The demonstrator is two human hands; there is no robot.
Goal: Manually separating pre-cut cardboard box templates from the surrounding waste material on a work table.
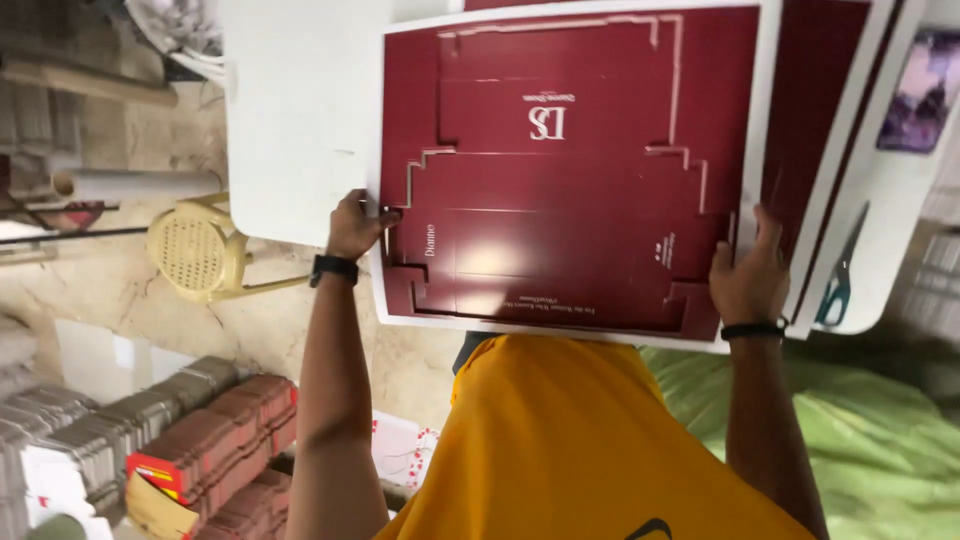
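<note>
A large dark red printed card sheet [570, 170] with a white border and die-cut box outlines lies on a white table [300, 120]. My left hand [355, 225] grips the sheet's left edge near the front corner. Over at the right edge, my right hand [748, 275] holds the same sheet. Both wrists wear black bands. More dark red sheets [820, 110] lie under and to the right of it.
Teal-handled scissors [838, 275] rest on the table at the right. A cream plastic chair [200, 250] stands left of the table. Stacks of folded red and grey cartons [190, 440] fill the lower left floor. A green cloth [860, 430] lies at lower right.
</note>
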